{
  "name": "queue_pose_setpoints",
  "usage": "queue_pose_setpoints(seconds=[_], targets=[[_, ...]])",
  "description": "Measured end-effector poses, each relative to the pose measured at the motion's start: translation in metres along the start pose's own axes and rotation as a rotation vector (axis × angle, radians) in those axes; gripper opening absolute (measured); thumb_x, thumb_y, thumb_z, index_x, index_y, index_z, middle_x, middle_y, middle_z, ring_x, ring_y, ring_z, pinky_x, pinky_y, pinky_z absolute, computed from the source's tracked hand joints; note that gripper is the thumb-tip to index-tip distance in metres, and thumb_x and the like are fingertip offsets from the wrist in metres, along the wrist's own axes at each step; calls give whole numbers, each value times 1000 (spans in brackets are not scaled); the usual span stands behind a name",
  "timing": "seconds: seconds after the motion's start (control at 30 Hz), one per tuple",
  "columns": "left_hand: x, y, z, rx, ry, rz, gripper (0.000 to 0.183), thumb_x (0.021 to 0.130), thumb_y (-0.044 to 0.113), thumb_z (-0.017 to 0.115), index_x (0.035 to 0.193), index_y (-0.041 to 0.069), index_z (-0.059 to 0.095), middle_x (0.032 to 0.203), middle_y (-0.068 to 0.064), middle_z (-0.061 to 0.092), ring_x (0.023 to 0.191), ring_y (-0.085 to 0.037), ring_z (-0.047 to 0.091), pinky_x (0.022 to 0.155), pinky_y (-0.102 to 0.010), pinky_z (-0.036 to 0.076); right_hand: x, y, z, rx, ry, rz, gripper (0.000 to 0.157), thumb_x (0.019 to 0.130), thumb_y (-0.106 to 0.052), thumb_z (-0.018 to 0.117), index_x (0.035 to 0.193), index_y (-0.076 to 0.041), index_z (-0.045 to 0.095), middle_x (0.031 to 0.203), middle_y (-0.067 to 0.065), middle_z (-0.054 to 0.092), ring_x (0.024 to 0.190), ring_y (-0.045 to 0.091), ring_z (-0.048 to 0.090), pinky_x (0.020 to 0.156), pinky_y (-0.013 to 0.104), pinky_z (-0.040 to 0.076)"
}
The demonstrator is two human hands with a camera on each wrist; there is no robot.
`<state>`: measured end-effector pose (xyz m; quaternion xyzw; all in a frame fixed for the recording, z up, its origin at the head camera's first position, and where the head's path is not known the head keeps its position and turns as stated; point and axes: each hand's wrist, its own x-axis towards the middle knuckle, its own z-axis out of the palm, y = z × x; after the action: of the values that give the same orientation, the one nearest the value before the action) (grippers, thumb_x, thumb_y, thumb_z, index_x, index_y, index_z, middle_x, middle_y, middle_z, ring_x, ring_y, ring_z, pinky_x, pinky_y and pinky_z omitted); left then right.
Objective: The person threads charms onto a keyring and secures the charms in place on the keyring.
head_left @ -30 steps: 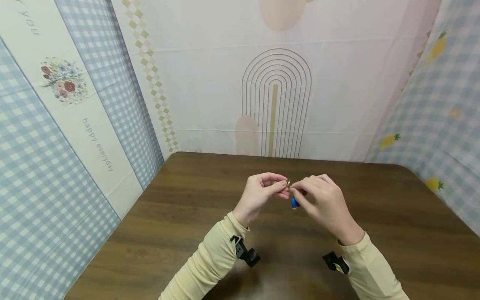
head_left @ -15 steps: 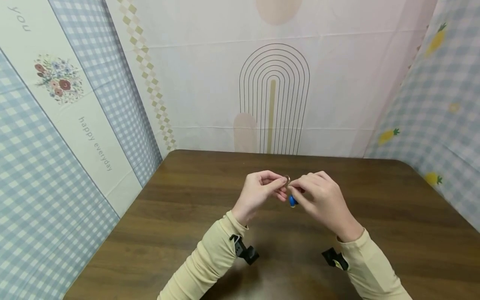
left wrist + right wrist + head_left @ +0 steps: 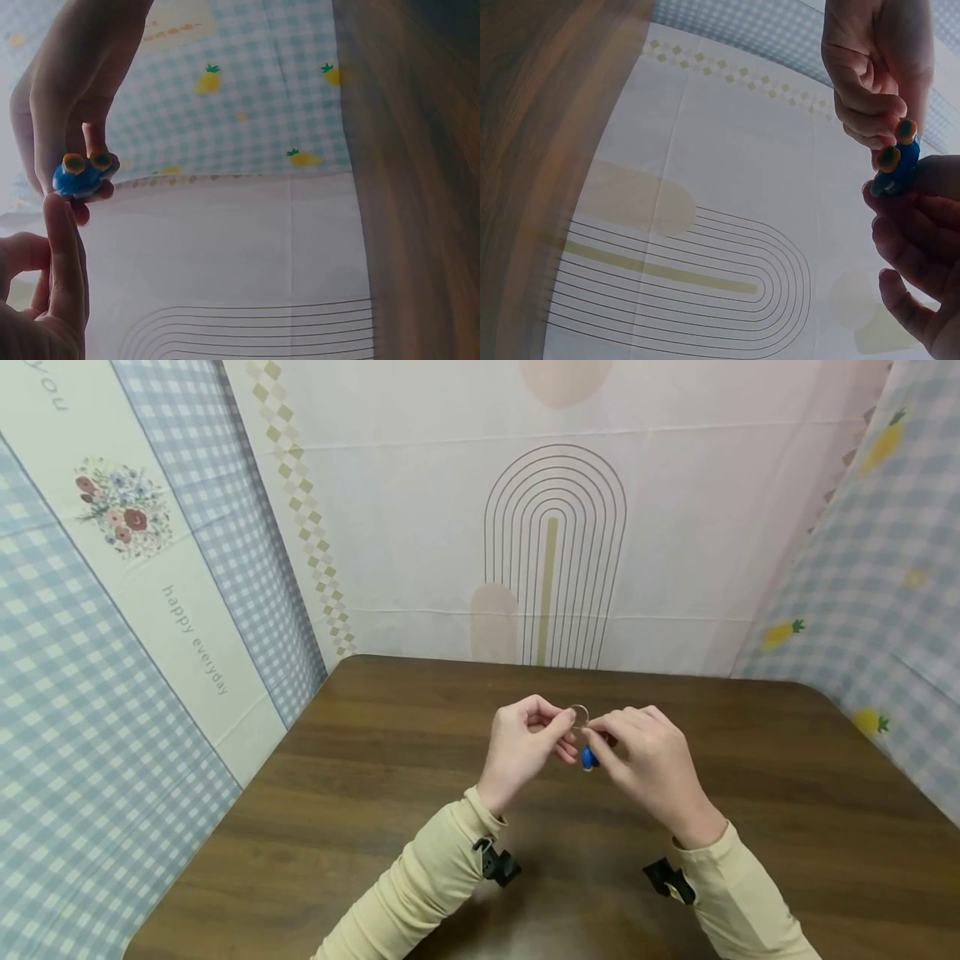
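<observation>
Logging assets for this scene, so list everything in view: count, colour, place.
Table: 1, brown, beneath both arms
Charm: 1, blue with orange parts, above the table
Ring: 1, gold-looking, just above the charm
Back cloth: 1, whitish with arch print, behind the table
Left cloth: 1, blue-white check, pale lettered panel, left side
Right cloth: 1, blue check, yellow pineapples, right side
Wrist devices: 2, black, one per wrist
Sleeves: 2, pale yellow, forearms
Left hand: 1, bare, pinching the ring
Right hand: 1, bare, fingertips beside the ring and charm
</observation>
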<state>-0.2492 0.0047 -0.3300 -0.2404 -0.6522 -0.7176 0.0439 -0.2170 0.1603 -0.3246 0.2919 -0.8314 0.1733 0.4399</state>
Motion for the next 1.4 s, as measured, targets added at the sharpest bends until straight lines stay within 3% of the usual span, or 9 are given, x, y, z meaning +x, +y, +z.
queue_pose_setpoints(seconds=[0.23, 0.4, 0.6, 0.7, 0.83, 1.07, 1.17, 1.2, 1.4], targets=[[-10, 21, 5, 60, 47, 68, 15, 85, 5, 58, 81, -9, 56, 69, -29, 62, 48, -28, 61, 47, -32, 54, -1, -6, 3, -66, 54, 14, 7, 74, -14, 69, 74, -8, 66, 61, -1, 60, 52, 9, 46, 66, 27, 42], [-16, 26, 9, 179, 82, 190, 13, 85, 2, 56, 79, -9, 55, 68, -26, 63, 52, -33, 61, 46, -33, 53, -2, -9, 4, -98, 95, 27, 7, 74, -14, 68, 73, -7, 66, 61, 2, 62, 53, 12, 51, 64, 30, 43], [-18, 29, 11, 211, 43, 256, 14, 86, 2, 55, 80, -10, 54, 69, -25, 63, 53, -33, 61, 46, -27, 52, 0, -10, 3, -133, 72, 75, 8, 76, -14, 67, 74, -7, 66, 63, 4, 63, 57, 16, 56, 66, 31, 44], [-18, 31, 9, 179, -16, 231, 15, 88, 3, 53, 82, -11, 54, 68, -27, 62, 53, -35, 61, 46, -23, 52, 1, -9, 1, -131, 73, 79, 7, 75, -13, 69, 75, -6, 67, 63, 4, 63, 56, 16, 55, 66, 32, 44], [-13, 27, 4, 114, -89, 157, 18, 89, 8, 52, 85, -10, 54, 68, -28, 61, 52, -34, 61, 46, -28, 53, 2, -6, 0, -105, 84, 43, 7, 72, -11, 71, 75, -6, 66, 61, 4, 62, 53, 13, 50, 65, 34, 43], [-3, 9, -3, -32, -139, 26, 26, 89, 17, 54, 90, -8, 57, 70, -30, 59, 46, -15, 58, 48, -39, 53, 4, -2, -7, -44, 15, 17, 7, 73, -10, 71, 78, -8, 66, 65, -1, 62, 57, 10, 50, 69, 24, 38], [-3, 9, -6, -79, -157, 9, 30, 88, 24, 56, 89, -6, 57, 67, -25, 59, 46, -16, 58, 48, -41, 53, 5, -1, -8, -20, 12, -8, 8, 72, -7, 71, 79, -8, 66, 66, -1, 63, 57, 9, 50, 69, 23, 37], [4, -13, -7, -78, -161, 27, 29, 88, 25, 56, 89, -5, 58, 67, -21, 60, 48, -15, 59, 48, -39, 53, 5, 0, -8, -12, 12, -15, 8, 72, -6, 71, 79, -7, 66, 67, -1, 63, 58, 9, 51, 69, 23, 37], [7, -11, -7, -86, -185, -4, 30, 89, 23, 55, 88, -7, 57, 62, -11, 59, 47, -13, 58, 47, -36, 52, 5, 4, -9, 19, 7, -33, 11, 71, -4, 71, 80, -7, 67, 68, -1, 64, 57, 8, 49, 69, 23, 36]])
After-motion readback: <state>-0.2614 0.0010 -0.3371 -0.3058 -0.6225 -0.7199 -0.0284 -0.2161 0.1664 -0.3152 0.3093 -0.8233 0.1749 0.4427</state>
